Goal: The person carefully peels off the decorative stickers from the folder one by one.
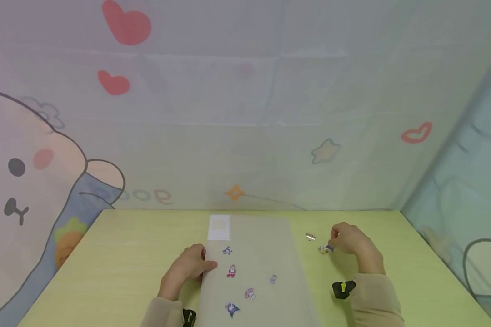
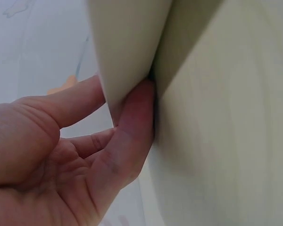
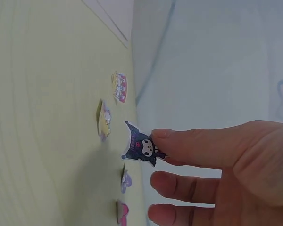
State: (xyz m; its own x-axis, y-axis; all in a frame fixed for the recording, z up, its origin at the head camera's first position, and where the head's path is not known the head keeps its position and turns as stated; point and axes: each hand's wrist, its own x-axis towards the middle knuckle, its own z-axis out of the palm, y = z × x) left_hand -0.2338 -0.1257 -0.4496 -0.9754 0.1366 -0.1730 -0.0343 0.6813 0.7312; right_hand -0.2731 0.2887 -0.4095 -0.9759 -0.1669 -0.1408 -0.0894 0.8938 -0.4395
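Note:
My right hand point(image 1: 349, 238) pinches a small cartoon sticker point(image 3: 142, 147) between thumb and forefinger, above the table's right part. The sticker shows a white face in a dark, pointed jester hood. The left hand point(image 1: 190, 263) grips the left edge of a pale grey board point(image 1: 266, 245), its thumb on the upper face; in the left wrist view, fingers point(image 2: 137, 110) reach under the edge. Several character stickers lie on the board, among them a red-and-purple one point(image 1: 231, 271) and a dark one point(image 1: 231, 309).
More stickers lie on the pale yellow table point(image 1: 147, 236) right of the board, including a yellow one point(image 3: 104, 120), a red-and-white one point(image 3: 120, 87) and a purple one point(image 3: 126, 181). A white card point(image 1: 219, 227) sits at the board's far left corner. A printed cloth point(image 1: 245, 136) hangs behind.

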